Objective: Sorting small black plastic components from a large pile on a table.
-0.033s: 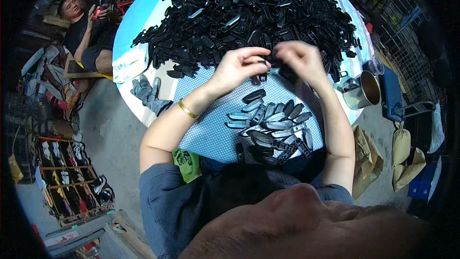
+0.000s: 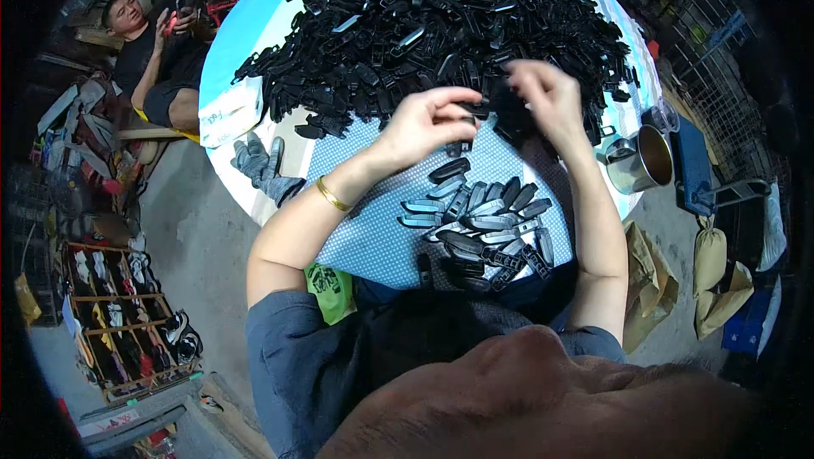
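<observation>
A large heap of small black plastic parts covers the far side of the round table. At the heap's near edge, my left hand has thumb and fingers curled round a small black plastic part, which shows below the fingertips. My right hand is raised apart from it on the right, over the heap's edge. Its bent fingers are smeared by motion, so whether they hold anything is hidden. Nearer to me lies a smaller group of elongated black parts, several with shiny grey faces.
A grey work glove and a white printed packet lie on the table's left. A metal mug stands at the right edge. Another person sits at far left holding a phone. A blue trolley and sacks are on the right.
My right hand has moved away from my left, to the right and a little farther out. My left hand stays nearly in place, its fingers slightly farther apart.
</observation>
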Demonstrator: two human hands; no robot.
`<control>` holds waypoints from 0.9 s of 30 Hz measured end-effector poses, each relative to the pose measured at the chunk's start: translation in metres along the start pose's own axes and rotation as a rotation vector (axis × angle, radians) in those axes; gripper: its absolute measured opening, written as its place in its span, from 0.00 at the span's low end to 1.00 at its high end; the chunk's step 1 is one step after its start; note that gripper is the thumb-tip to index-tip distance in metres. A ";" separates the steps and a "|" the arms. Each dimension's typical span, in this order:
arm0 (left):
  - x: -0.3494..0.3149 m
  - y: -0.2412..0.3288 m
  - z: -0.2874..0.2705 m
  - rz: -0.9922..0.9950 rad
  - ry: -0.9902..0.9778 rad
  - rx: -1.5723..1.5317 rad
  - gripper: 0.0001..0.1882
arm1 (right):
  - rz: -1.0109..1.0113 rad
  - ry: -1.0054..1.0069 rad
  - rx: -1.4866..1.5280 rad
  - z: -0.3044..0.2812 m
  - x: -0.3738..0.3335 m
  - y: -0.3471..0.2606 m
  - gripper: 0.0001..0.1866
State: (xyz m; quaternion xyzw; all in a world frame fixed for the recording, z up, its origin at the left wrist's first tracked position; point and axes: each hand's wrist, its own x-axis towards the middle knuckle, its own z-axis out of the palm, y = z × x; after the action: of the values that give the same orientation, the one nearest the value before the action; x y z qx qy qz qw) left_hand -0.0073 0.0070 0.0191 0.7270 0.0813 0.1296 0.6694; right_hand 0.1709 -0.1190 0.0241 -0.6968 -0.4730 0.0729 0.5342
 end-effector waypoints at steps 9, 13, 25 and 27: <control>-0.002 -0.006 0.013 0.081 0.026 0.613 0.12 | -0.201 0.227 -0.675 0.001 0.014 0.038 0.09; 0.000 -0.028 0.004 0.425 0.179 1.063 0.13 | -0.370 0.265 -0.605 0.006 0.011 0.037 0.08; 0.007 -0.006 -0.012 -0.169 0.100 -0.201 0.17 | -0.486 -0.217 -0.168 0.030 -0.017 -0.009 0.16; 0.008 -0.007 -0.015 -0.176 0.058 -0.336 0.18 | -0.476 -0.210 -0.157 0.033 -0.018 -0.007 0.16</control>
State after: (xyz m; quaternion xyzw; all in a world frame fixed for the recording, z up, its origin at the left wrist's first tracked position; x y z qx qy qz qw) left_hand -0.0042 0.0241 0.0143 0.5909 0.1410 0.1035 0.7876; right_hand 0.1370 -0.1100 0.0088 -0.5939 -0.6806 -0.0199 0.4287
